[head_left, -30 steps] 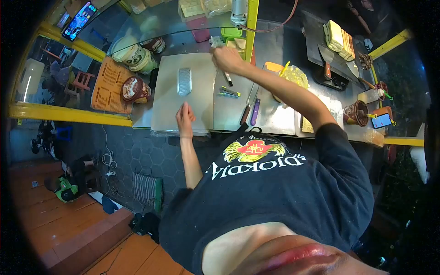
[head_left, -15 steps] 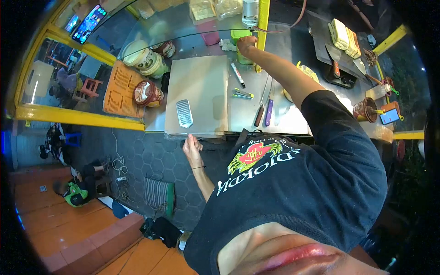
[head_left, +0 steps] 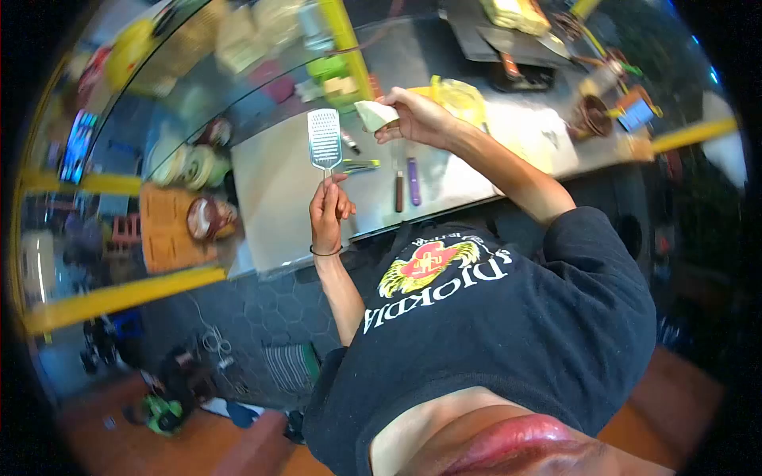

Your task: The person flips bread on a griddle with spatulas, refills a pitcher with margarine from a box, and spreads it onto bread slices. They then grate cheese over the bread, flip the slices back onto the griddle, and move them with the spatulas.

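My left hand point(head_left: 325, 213) is closed round the thin handle of a metal grater point(head_left: 324, 141), which stands up over the pale board point(head_left: 266, 178). Just right of the grater, my right hand point(head_left: 421, 119) pinches a pale wedge-shaped piece point(head_left: 375, 116) between thumb and fingers. Below that hand, a brown-handled knife point(head_left: 399, 190) and a purple-handled knife point(head_left: 413, 182) lie on the metal counter. A marker point(head_left: 350, 143) and a yellow-green cutter point(head_left: 361, 166) lie near the board, and a green container point(head_left: 333, 78) with pale blocks stands beyond.
Tubs point(head_left: 190, 163) and an orange printed sheet point(head_left: 171, 226) are at the left. A yellow-rimmed bowl point(head_left: 459, 101) stands beyond my right hand. Farther right are a dark griddle point(head_left: 476, 44) and a brown cup point(head_left: 591, 117). Yellow frame bars point(head_left: 131, 297) edge the stall.
My left hand has picked up the grater from the board and raised it. My right hand has come back from the green container with the pale piece. The camera view has turned.
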Motion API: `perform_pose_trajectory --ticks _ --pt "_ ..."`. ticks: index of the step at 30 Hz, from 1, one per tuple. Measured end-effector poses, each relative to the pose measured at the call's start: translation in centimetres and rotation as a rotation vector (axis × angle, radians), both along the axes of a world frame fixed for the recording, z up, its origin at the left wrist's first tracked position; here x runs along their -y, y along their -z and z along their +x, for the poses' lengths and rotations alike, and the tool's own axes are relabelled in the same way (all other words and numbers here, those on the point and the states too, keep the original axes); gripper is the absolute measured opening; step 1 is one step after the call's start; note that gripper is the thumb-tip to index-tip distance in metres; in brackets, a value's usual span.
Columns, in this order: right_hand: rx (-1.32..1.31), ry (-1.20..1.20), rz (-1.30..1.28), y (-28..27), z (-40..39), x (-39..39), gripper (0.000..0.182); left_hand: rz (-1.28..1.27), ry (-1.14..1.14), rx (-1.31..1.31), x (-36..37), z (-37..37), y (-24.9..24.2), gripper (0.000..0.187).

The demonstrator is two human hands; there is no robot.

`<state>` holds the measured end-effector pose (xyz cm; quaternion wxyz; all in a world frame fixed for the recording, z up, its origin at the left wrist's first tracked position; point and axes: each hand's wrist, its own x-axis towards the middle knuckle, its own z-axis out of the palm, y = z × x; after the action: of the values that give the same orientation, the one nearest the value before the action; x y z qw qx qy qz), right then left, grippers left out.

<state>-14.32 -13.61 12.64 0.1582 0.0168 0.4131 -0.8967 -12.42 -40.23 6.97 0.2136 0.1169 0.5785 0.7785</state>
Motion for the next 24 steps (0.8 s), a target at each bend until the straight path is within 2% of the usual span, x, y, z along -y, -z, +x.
perform_pose_trajectory --ticks 1,3,4,5,7,8,9,11,12,13,15,16,19,21,22,23,24 --pt "0.013 0.048 0.004 -0.2 1.8 -1.8 0.035 0.031 0.099 0.011 -1.8 0.0 -0.7 0.029" --pt "-0.04 0.069 -0.171 -0.4 5.5 -5.0 0.043 0.04 0.24 0.06 -5.2 0.2 -1.0 0.025" --pt "-0.006 0.165 -0.116 -0.2 7.2 -6.7 0.045 0.056 0.363 0.122 -7.1 0.3 -1.2 0.024" --pt "-0.025 0.4 0.045 -0.9 8.9 -7.4 0.044 0.068 0.481 0.19 -8.8 0.7 -1.3 0.022" --pt "-0.008 0.426 0.151 1.2 11.7 -11.2 0.042 0.045 0.555 0.225 -12.6 2.5 -1.5 0.022" --pt "-0.001 0.605 0.213 1.0 13.2 -11.5 0.037 0.006 0.567 0.198 -14.6 3.7 -1.4 0.022" --pt "0.005 0.613 0.216 1.3 14.4 -12.6 0.037 -0.029 0.573 0.166 -16.8 4.7 -1.3 0.022" --pt "-0.023 0.716 0.664 3.0 16.9 -15.3 0.033 -0.064 0.573 0.148 -20.7 6.7 0.3 0.021" --pt "-0.011 0.72 0.8 4.9 17.6 -16.8 0.031 -0.073 0.588 0.15 -22.7 7.7 1.1 0.021" --pt "0.002 0.702 1.094 6.2 18.3 -18.2 0.037 -0.084 0.602 0.154 -24.5 8.5 2.0 0.021" --pt "0.019 0.668 1.432 6.2 19.6 -19.5 0.043 -0.088 0.617 0.15 -27.6 9.8 3.6 0.021" --pt "-0.159 0.767 1.464 7.1 19.4 -20.1 0.043 -0.168 0.595 0.113 -28.9 10.5 3.8 0.02" --pt "-0.033 0.698 1.516 8.9 20.0 -22.2 0.04 -0.297 0.561 0.068 -32.1 12.0 5.4 0.021" --pt "-0.054 0.671 1.472 9.9 20.9 -22.6 0.035 -0.49 0.41 -0.444 -34.0 13.4 5.9 0.021" --pt "-0.094 0.656 1.416 10.8 21.6 -22.6 0.033 -0.483 0.299 -0.564 -34.7 14.4 5.9 0.021" --pt "-0.129 0.64 1.358 11.4 22.1 -22.6 0.032 -0.499 0.29 -0.548 -35.6 15.1 5.4 0.021" --pt "-0.14 0.626 1.368 11.9 22.4 -22.8 0.03 -0.658 0.27 -0.536 -36.1 16.0 4.8 0.02"
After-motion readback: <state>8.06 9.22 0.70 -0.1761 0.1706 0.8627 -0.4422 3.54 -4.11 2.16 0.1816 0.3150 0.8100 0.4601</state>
